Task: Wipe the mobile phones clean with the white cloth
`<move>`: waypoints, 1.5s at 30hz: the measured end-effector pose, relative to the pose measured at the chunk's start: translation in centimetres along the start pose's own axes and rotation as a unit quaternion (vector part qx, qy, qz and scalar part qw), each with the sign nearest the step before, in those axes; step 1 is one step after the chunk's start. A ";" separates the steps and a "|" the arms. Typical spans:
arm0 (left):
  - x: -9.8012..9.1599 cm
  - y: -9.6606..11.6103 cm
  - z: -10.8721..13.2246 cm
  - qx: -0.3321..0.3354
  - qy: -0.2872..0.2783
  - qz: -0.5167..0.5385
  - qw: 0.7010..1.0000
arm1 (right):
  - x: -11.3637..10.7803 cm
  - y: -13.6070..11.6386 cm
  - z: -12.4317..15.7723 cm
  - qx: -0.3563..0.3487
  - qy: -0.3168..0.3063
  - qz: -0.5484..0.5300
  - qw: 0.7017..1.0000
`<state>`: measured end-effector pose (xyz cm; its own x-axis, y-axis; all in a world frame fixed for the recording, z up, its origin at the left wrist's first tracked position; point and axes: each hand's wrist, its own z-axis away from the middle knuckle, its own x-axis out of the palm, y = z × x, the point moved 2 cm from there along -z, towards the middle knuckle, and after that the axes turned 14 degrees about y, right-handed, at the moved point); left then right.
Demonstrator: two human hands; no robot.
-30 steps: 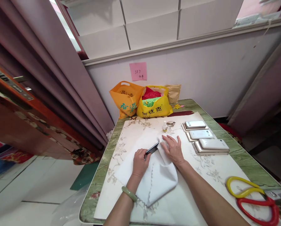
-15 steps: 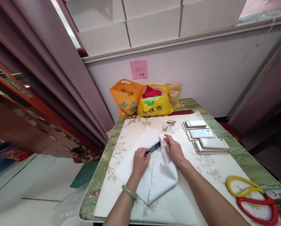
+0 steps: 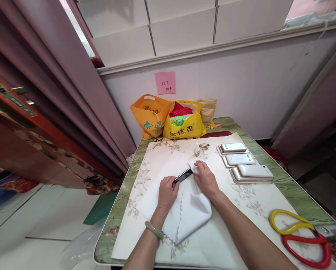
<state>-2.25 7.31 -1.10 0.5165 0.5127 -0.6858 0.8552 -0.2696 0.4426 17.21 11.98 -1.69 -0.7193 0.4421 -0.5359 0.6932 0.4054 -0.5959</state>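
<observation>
Left hand (image 3: 168,191) is gripping one end of a dark phone (image 3: 183,175), fingers curled; right hand (image 3: 207,180) is bunching white cloth (image 3: 194,215) at the other end, fingers bent inward. Phone is sitting over the cloth, well inside the table (image 3: 107,240) edges; mat (image 3: 269,198) is giving room between right forearm and three phone stacks (image 3: 239,159). One scissors (image 3: 321,242), one bottle (image 3: 197,150), one glasses pair (image 3: 204,146) are lying around. Yellow bag (image 3: 185,132) is holding red and green items (image 3: 180,110); orange bag (image 3: 149,122) contents: can't tell.
</observation>
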 end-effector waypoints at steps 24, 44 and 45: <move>-0.1 0.1 0.0 0.009 0.008 -0.004 1.000 | 0.6 0.6 0.1 -0.042 0.000 0.044 0.998; -0.1 0.1 0.0 -0.001 -0.002 -0.007 1.000 | 0.9 0.7 0.3 -0.067 0.046 -0.027 0.996; -0.1 0.1 0.0 0.000 -0.001 -0.007 1.000 | 0.9 0.7 0.3 -0.074 0.049 -0.027 0.996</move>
<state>-2.17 7.23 -1.02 0.5048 0.5149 -0.6929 0.8623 -0.2623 0.4332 17.01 12.39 -2.80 -0.7522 0.4894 -0.4413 0.6587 0.5407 -0.5232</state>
